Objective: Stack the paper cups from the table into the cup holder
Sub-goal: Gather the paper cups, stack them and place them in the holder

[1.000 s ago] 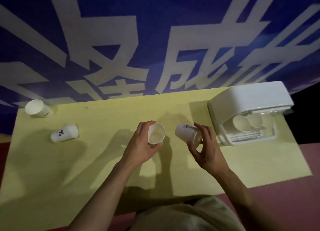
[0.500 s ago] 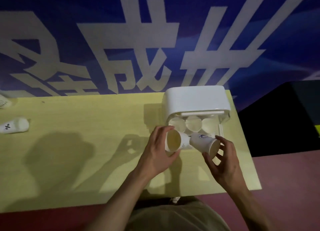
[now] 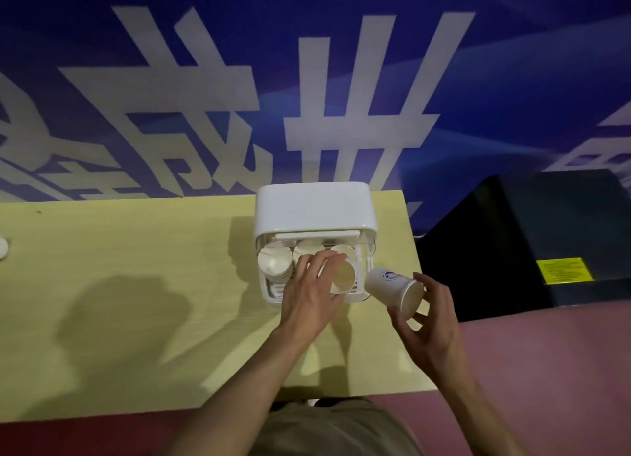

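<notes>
Gripping, left hand: left hand (image 3: 309, 297) curls its fingers round a paper cup (image 3: 342, 278) lying on its side, mouth toward the camera, right at the open front of the cup holder (image 3: 316, 213).
Gripping, right hand: right hand (image 3: 432, 332) holds a second cup (image 3: 392, 290) by the rim end, fingertips pinching near the mouth; this cup is tilted, its base pointing up and left toward the holder, printed logo on top.
Cup positions: both cups are off the table (image 3: 136, 285); the left one is at the holder's right-hand slot, the right one just beside the holder's right edge, apart from it.
Holder contents: three stacks show inside, the left stack (image 3: 275, 266) sticking out furthest.
Risk, misalignment: the left cup's base could catch the rim of the cup already in the slot and buckle rather than nest, since thin paper gives under a sideways push.
Risk, holder shift: a firm push may slide the light plastic holder back, as neither hand steadies it.
Risk, collision: the two cups are near one another; bringing the second in early could knock the first askew.
Risk, loose pinch: the right cup, held only near its rim, could pivot or slip.
Risk, leftovers: a pale object (image 3: 2, 247) at the table's far left edge may be another cup; too cropped to tell.
</notes>
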`<state>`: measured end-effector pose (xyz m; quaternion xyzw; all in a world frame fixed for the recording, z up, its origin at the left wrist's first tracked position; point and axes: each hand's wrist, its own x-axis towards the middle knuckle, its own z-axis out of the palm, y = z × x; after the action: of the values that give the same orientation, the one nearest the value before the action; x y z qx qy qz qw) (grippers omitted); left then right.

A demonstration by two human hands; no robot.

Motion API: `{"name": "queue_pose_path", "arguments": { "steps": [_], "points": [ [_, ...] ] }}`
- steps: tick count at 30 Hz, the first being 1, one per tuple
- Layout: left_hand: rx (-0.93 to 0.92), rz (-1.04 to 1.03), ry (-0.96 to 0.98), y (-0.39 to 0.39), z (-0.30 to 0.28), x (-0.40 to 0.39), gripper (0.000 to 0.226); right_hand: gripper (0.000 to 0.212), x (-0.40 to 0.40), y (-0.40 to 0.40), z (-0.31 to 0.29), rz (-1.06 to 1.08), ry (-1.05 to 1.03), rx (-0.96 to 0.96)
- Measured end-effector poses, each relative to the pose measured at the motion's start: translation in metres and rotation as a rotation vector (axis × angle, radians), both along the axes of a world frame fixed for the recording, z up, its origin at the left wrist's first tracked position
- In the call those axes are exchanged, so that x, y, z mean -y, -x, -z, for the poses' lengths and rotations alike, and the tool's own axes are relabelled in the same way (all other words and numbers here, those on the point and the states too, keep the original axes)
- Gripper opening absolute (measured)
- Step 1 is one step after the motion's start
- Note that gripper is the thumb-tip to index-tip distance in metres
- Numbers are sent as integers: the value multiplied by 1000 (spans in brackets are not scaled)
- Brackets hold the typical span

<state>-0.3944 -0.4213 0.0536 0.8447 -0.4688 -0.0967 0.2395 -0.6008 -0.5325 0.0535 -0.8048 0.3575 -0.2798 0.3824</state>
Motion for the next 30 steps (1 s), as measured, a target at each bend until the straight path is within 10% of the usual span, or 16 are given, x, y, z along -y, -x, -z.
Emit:
{"name": "queue_pose_path", "arguments": {
  "steps": [30],
  "points": [
    [20, 27, -214, -3, 33, 46, 72, 68, 47, -25, 11, -144, -97, -69]
  ]
}}
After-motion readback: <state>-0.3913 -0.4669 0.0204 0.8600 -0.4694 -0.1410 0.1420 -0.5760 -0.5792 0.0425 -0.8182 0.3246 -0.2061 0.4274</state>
